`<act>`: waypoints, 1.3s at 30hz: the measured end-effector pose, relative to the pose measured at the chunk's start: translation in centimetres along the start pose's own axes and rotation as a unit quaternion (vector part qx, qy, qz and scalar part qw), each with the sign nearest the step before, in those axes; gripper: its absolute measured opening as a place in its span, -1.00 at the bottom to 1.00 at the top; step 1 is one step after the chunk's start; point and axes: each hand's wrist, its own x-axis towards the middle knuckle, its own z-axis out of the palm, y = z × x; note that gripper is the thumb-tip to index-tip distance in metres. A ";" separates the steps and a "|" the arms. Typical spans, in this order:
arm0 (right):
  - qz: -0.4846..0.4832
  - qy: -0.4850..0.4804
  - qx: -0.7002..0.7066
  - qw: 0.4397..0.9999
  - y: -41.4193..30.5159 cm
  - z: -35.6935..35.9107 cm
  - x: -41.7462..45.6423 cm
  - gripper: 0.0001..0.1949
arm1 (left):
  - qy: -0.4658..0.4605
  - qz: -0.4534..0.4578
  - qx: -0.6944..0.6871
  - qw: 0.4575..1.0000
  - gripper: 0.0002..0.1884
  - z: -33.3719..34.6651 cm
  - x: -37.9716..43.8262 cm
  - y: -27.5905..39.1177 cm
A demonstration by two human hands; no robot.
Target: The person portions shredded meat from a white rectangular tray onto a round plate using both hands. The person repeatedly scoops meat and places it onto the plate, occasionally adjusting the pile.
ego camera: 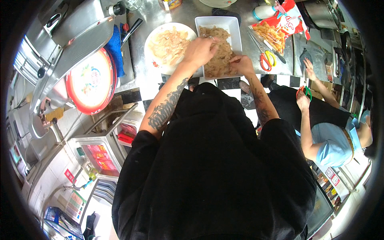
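A white rectangular plastic tub [237, 33] holds a heap of soft, pale brown food strips [214, 67] that look like sliced raw meat. My left hand [201, 51] reaches across the tub's left wall, its fingertips down at the strips. At the right wall, my right hand [243, 65] has thumb and fingers close together against the heap. Whether either hand grips a strip is hidden by the fingers and too small to tell. Left of the tub stands a round white plate [149, 54] with a flower pattern, spread with paler strips [168, 45].
Scissors with red and yellow handles [266, 61] and a black-handled knife [279, 55] lie right of the tub, below an opened red bag of fries [271, 34]. A co-worker [325, 132] holds other scissors at the right. Leftward are a steel slicing machine [81, 39] and red-rimmed trays [90, 81].
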 end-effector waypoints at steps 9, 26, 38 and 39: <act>-0.029 0.056 -0.203 0.977 0.5 3.1 0.5 -0.68 | -0.007 0.006 -0.004 1.000 -0.74 0.7 0.1 0.2; -0.121 -0.044 -0.262 0.957 0.9 1.3 0.3 -0.74 | -0.042 0.029 -0.029 0.998 -0.72 1.0 0.4 -0.1; -0.025 -0.041 0.370 0.928 -5.3 -7.1 -1.8 -0.85 | -0.105 0.027 -0.063 0.992 -0.60 2.7 0.9 0.6; -0.027 -0.058 0.405 0.912 -6.2 -7.8 -1.9 -0.84 | -0.064 0.081 -0.125 0.987 -0.61 3.3 0.8 0.9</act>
